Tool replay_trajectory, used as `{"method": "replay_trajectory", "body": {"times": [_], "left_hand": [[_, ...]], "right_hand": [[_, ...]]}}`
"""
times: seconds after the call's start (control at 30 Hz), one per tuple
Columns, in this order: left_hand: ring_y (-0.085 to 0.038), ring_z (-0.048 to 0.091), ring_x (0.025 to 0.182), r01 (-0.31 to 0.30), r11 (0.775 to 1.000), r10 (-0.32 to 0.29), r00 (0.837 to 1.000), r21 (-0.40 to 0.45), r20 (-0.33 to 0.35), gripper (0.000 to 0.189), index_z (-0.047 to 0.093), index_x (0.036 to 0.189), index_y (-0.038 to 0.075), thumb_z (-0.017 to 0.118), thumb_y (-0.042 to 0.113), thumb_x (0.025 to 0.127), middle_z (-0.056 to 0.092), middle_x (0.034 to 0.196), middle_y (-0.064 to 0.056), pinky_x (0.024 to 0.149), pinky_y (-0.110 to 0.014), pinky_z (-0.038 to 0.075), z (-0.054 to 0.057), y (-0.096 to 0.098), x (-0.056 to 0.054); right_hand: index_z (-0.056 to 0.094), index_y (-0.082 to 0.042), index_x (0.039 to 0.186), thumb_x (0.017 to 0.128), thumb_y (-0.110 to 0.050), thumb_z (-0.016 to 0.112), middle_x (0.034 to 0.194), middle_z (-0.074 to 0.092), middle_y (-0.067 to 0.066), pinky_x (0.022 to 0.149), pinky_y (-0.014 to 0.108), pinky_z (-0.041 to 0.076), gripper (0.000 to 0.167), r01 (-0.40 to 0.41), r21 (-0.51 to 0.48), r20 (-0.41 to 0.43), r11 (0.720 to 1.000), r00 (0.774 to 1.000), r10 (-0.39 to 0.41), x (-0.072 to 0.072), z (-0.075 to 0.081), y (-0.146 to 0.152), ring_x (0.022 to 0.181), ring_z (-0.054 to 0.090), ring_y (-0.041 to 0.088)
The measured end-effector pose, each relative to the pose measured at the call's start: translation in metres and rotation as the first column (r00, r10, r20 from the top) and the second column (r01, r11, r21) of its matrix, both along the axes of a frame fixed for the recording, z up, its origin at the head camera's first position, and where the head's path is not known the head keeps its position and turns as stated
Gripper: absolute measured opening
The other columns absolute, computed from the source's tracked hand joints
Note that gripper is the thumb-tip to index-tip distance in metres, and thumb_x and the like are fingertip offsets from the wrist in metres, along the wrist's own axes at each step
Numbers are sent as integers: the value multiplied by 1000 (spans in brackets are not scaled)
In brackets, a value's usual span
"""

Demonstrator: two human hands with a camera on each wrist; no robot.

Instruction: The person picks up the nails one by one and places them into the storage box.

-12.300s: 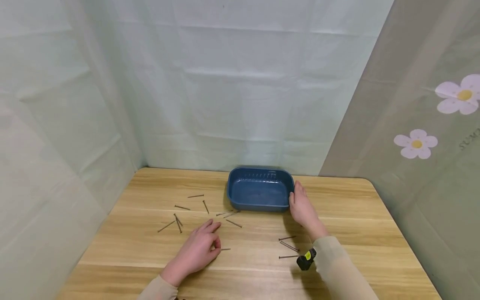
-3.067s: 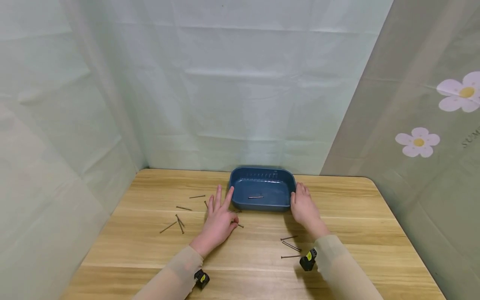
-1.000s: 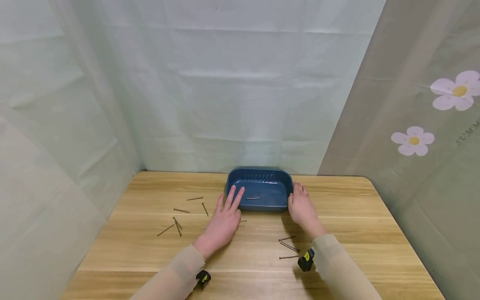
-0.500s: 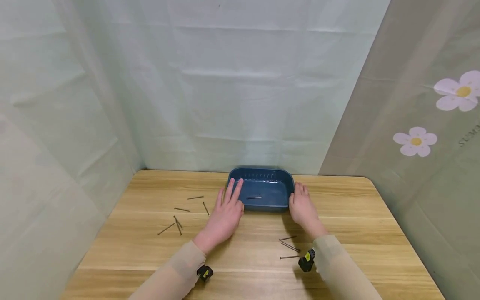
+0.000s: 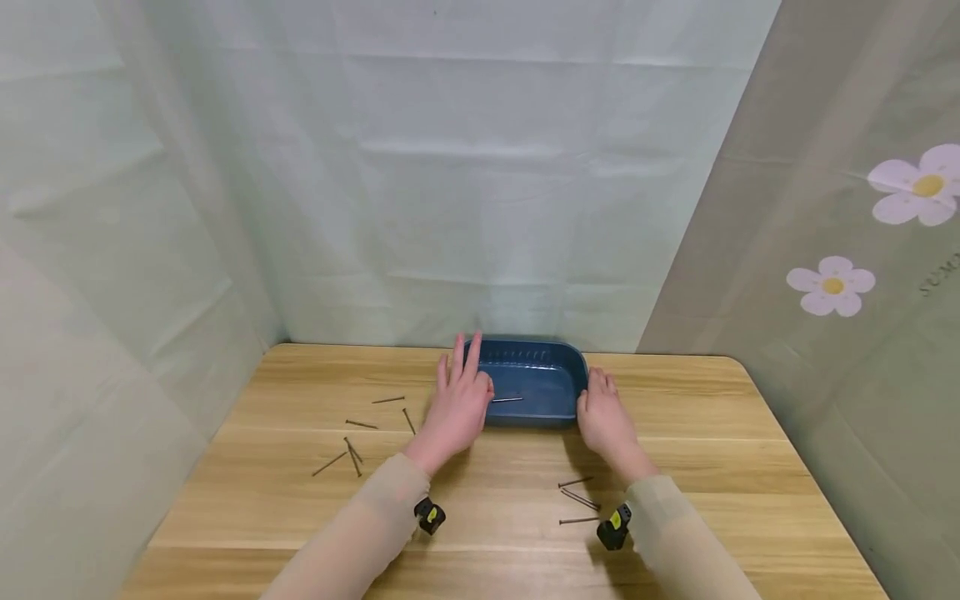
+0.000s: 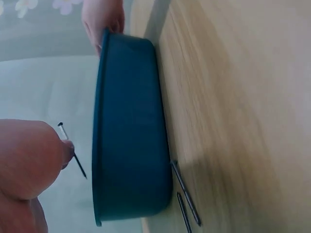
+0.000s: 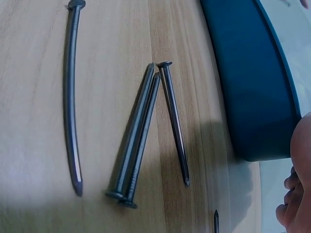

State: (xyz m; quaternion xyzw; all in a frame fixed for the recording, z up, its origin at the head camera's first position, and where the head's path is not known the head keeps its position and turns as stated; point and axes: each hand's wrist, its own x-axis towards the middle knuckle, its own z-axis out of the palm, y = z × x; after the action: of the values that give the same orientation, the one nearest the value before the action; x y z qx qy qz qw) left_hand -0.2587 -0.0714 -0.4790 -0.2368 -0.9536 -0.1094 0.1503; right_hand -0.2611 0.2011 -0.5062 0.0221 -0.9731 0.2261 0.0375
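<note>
One nail (image 5: 508, 399) lay in the tray (image 5: 532, 422), my right hand (image 5: 606, 419) straight-fingered against it, my left hand (image 5: 457, 408) pinching a second nail (image 6: 64, 131) above, loose nails (image 7: 72, 97) remaining outside.

The left hand (image 5: 456, 408) has lifted a nail (image 6: 80, 166) from the blue tray's (image 5: 532, 422) near-left corner to above its left edge; another nail (image 5: 510, 399) now lies inside.

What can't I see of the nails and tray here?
Head view: left end of the blue tray, behind the left hand.
Left wrist view: the tray's inside, behind its wall.
Right wrist view: lower end of the lowest nail, cut off by the edge.
</note>
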Motion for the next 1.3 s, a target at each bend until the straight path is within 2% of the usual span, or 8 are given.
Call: {"method": "replay_trajectory", "body": {"times": [0.17,0.27,0.5,0.63,0.87,1.07,1.13,1.3], "left_hand": [[-50,0,162,-19,999,21,997,-35,68,14,71,93,13,69,19,106,9,177,-25,123,-72,18,2,7,-20],[-50,-3,162,-32,998,38,990,-45,134,16,74,92,13,70,20,106,7,177,-24,124,-73,13,3,12,-32],[-48,-11,161,-32,980,70,979,-195,189,28,71,81,16,66,24,108,2,178,-21,125,-71,6,2,27,-52],[-47,-14,162,-18,970,66,979,-243,192,33,70,76,16,64,19,108,1,179,-18,126,-70,5,0,32,-58],[-43,-17,162,42,936,-1,993,-349,118,32,71,75,20,67,23,107,3,180,-14,126,-69,4,-5,36,-67],[-43,-13,163,45,916,-3,994,-398,106,31,72,75,20,70,24,105,2,180,-12,127,-67,4,-3,35,-71],[-42,-15,163,55,907,-12,994,-417,106,30,72,75,21,71,26,105,2,180,-12,128,-66,1,-2,35,-72],[-41,-18,162,86,901,-34,991,-425,128,30,71,75,21,72,27,104,2,180,-10,127,-65,-6,-5,37,-75]], "right_hand": [[24,20,159,113,-15,35,167,26,37,127,59,20,59,5,3,4,1000,1000,-5,0,1,1,155,22,56],[23,20,159,113,-15,34,167,25,37,127,59,19,59,7,6,11,1000,1000,-7,-1,0,2,156,21,56],[24,20,159,113,-16,35,167,26,37,127,60,21,59,3,3,10,1000,1000,-3,-2,-1,1,155,22,56],[23,19,159,113,-17,34,168,26,37,127,59,21,60,-1,5,12,1000,1000,1,-3,0,-1,156,22,55],[23,20,159,113,-16,35,167,26,37,127,59,20,60,-9,-9,6,1000,1000,9,-4,2,-5,155,22,56],[23,19,160,113,-16,34,168,26,36,128,58,20,60,-15,-7,14,1000,1000,15,-8,4,-8,156,21,55],[22,20,159,112,-15,33,167,26,37,128,58,19,60,-21,-5,14,1000,1000,21,-9,4,-8,156,21,56],[23,23,156,111,-12,34,165,27,41,127,60,20,59,-36,8,-8,999,999,36,-8,6,-7,154,23,58]]}}
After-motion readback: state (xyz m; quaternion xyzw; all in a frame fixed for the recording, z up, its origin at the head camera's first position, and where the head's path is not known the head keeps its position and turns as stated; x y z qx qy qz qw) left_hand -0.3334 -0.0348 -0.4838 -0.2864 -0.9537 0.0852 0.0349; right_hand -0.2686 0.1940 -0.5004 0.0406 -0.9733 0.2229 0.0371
